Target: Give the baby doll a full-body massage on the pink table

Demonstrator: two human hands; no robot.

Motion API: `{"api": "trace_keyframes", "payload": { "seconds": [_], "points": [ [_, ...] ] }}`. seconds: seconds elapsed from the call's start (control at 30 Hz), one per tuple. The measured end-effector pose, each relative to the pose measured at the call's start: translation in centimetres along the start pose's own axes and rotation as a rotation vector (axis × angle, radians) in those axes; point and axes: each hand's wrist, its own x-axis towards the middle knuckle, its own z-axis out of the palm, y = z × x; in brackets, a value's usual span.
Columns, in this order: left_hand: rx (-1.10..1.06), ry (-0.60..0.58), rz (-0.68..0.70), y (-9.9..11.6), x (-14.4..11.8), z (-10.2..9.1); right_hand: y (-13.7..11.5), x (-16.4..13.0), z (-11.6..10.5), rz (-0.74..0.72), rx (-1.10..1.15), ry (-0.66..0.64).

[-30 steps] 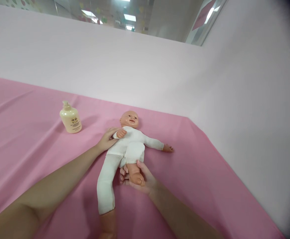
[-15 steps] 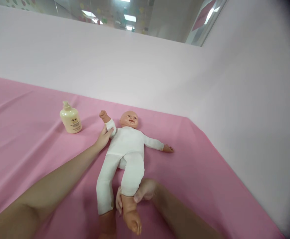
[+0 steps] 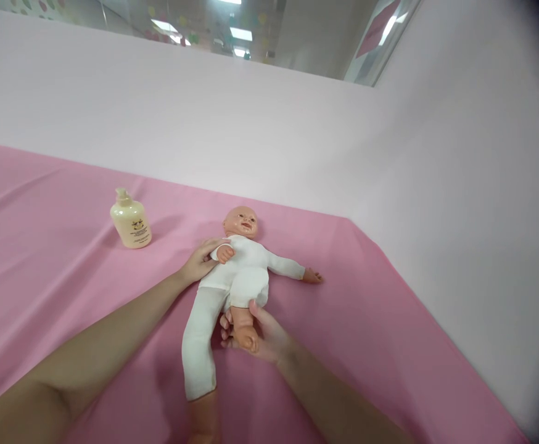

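- White walls meet behind the pink-covered surface, broad enough for everything to lie steady.
- Doll lies face-up on that surface, head toward the wall, probably so its limbs are within reach.
- Pump bottle stands upright, well apart on the left, likely out of the arms' way.
- Hands are apart: right hand clamped around the bent leg's ankle, seemingly supporting it; left hand clasping the folded arm, apparently steadying it over the chest.

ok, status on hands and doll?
Left hand holding folded arm, right hand holding bent leg. Doll face-up on pink cloth. Pump bottle left, clear of hands.
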Motion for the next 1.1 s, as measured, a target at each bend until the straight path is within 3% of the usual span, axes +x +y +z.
{"api": "trace_keyframes", "payload": {
  "seconds": [0.27, 0.43, 0.6, 0.67, 0.73, 0.87, 0.97, 1.1],
  "points": [
    [-0.265, 0.193, -0.266, -1.5, 0.2, 0.8, 0.3, -0.1, -0.5, 0.086, -0.198, -0.365],
    [-0.351, 0.320, -0.429, -1.7, 0.7, 0.5, -0.5, -0.2, 0.2, 0.224, -0.399, -0.414],
    [-0.411, 0.395, -0.387, -2.6, 0.6, 0.3, -0.5, 0.1, 0.4, 0.156, -0.407, -0.535],
    [-0.379, 0.369, -0.344, -2.7, 0.5, 0.5, -0.2, 0.1, 0.2, 0.059, -0.353, -0.472],
    [-0.307, 0.298, -0.293, -2.5, 0.3, 0.6, 0.1, 0.1, 0.2, -0.089, -0.293, -0.304],
    [-0.082, 0.054, -0.077, -1.3, 0.0, 0.6, 0.0, -0.1, 0.4, -0.236, -0.206, -0.011],
    [0.001, -0.024, -0.001, -0.7, 0.1, 0.4, -0.2, -0.1, 0.5, -0.237, -0.183, 0.026],
    [-0.059, 0.057, -0.081, -1.0, 0.1, 0.6, -0.2, 0.1, 0.3, -0.181, -0.206, -0.098]
  ]
}}
